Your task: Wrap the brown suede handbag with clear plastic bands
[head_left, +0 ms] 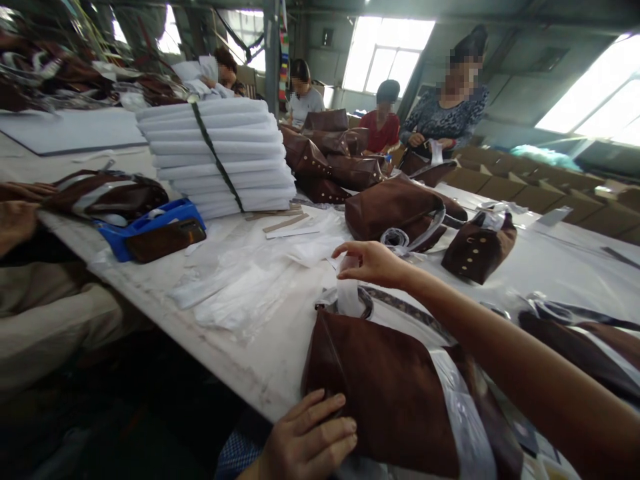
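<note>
A dark brown handbag (385, 393) lies in front of me on the table, a white translucent wrap (463, 410) around its body. My left hand (310, 433) rests against the bag's near end, fingers laid along the leather and its thumb not visible. Above the far end, my right hand (370, 263) has thumb and fingers closed on a white strip (349, 293). This strip hangs down by the bag's wrapped strap (367, 303). My right forearm crosses over the bag and hides part of the strap.
Thin white sheets (235, 287) lie left of the bag. Behind them stands a tied stack of white padding (220, 160). A blue tray (150, 230) and a phone (167, 240) sit near the edge. More brown bags (395, 207) are behind; co-workers (445, 113) stand beyond.
</note>
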Tool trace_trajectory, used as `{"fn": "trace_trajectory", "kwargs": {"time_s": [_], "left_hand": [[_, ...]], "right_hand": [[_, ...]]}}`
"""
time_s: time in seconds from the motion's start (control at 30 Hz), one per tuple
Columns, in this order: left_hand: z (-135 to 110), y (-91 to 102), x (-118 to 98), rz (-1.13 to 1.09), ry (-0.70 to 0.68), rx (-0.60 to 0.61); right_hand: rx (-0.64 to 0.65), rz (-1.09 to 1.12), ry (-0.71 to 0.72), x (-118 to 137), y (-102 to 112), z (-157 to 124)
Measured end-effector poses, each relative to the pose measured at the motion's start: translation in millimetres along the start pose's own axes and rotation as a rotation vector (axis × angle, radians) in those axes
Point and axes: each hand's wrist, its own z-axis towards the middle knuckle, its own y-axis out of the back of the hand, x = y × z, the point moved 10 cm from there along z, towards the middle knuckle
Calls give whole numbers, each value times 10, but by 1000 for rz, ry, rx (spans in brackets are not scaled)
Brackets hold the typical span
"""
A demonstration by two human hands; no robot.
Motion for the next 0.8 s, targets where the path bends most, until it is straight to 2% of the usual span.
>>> {"fn": "trace_trajectory", "kwargs": {"time_s": [0.17, 0.3, 0.37, 0.43, 0.6, 0.7, 0.8], "left_hand": [[34, -41, 52, -20, 39, 65], [66, -108, 101, 29, 57, 62], [68, -121, 110, 42, 58, 47], [57, -132, 109, 54, 58, 51], [-6, -132, 92, 73, 69, 73], [-60, -155, 71, 81, 48, 83], [-95, -164, 75, 104, 41, 72]], "right_hand": [[-130, 171, -15, 73, -6, -233], [-269, 348, -1, 143, 89, -347], [-302, 394, 27, 272, 116, -426], [-296, 341, 74, 484, 90, -576], [-276, 123, 123, 882, -243, -1283], [-385, 61, 215, 989, -475, -1736], [-530, 22, 316, 1027, -681, -2061]]}}
